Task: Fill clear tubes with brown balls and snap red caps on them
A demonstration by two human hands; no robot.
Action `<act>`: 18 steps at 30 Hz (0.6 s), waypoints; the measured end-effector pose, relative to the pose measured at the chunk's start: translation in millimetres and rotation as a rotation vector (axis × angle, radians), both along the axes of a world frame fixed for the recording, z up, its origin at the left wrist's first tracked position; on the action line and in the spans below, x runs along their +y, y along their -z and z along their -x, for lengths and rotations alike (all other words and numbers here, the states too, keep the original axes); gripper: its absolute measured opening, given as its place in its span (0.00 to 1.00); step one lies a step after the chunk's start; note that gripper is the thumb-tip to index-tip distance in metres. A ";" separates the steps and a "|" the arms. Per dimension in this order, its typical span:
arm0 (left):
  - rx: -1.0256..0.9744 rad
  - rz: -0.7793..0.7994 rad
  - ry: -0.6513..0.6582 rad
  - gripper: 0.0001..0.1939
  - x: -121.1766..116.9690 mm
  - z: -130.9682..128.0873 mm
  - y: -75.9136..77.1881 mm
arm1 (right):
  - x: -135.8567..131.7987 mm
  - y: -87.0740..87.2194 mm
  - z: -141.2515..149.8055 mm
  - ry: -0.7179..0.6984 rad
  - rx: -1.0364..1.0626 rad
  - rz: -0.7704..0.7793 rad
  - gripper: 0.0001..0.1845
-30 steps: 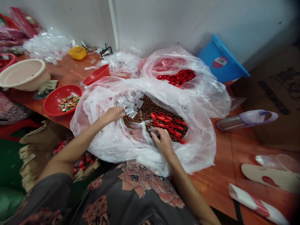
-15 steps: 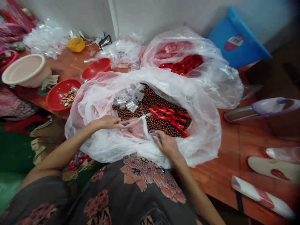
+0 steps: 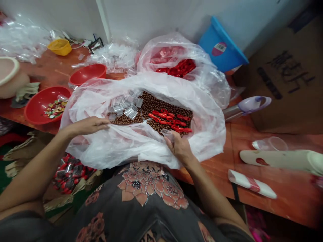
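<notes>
A large white plastic bag (image 3: pixel 121 148) lies spread before me, its mouth gaping over many small brown balls (image 3: pixel 161 102). Clear plastic cups (image 3: pixel 130 111) rest on the balls at the left. Red plastic pieces with loop-like ends (image 3: pixel 168 117) lie on them at the right. My left hand (image 3: pixel 89 125) is at the bag's near left rim, its fingers together and closed on the plastic. Between the fingers of my right hand (image 3: pixel 180 146) is a small clear plastic cup (image 3: pixel 167 134), held tilted over the near rim; the fingertips are partly hidden.
Behind stands another bag of red pieces (image 3: pixel 181 67), beside a blue bucket (image 3: pixel 219 43). Red bowls (image 3: pixel 88 74) and a yellow container (image 3: pixel 60 47) are at the left. A bottle (image 3: pixel 233 112), a carton (image 3: pixel 282 84) and a white tube (image 3: pixel 252 184) are at the right.
The view has turned right. My left hand has drawn back leftward with the bag's near rim, and the plastic flap over the balls has shifted. My right hand's cup now shows more clearly.
</notes>
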State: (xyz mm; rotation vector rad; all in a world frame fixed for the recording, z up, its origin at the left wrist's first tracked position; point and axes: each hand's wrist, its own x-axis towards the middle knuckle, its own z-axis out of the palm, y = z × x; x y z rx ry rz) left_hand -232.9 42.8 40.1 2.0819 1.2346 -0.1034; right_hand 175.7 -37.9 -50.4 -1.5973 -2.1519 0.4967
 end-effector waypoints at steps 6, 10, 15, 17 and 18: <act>0.184 0.018 0.090 0.12 -11.3 -14.5 7.3 | -15.4 9.6 5.7 -0.197 -0.108 0.201 0.16; 0.001 -0.195 0.275 0.18 -16.4 -87.9 19.6 | -19.2 14.6 6.6 -0.338 -0.117 0.314 0.09; -0.059 -0.160 0.456 0.15 -31.9 -165.4 58.6 | -1.6 -2.6 -4.3 -0.241 0.214 0.290 0.08; -0.017 -0.086 0.419 0.14 -36.2 -168.8 71.3 | 5.3 -2.1 -6.9 -0.114 0.430 0.329 0.12; -0.033 -0.062 0.385 0.13 -36.4 -166.4 73.3 | 8.0 0.1 -7.0 -0.066 0.528 0.375 0.15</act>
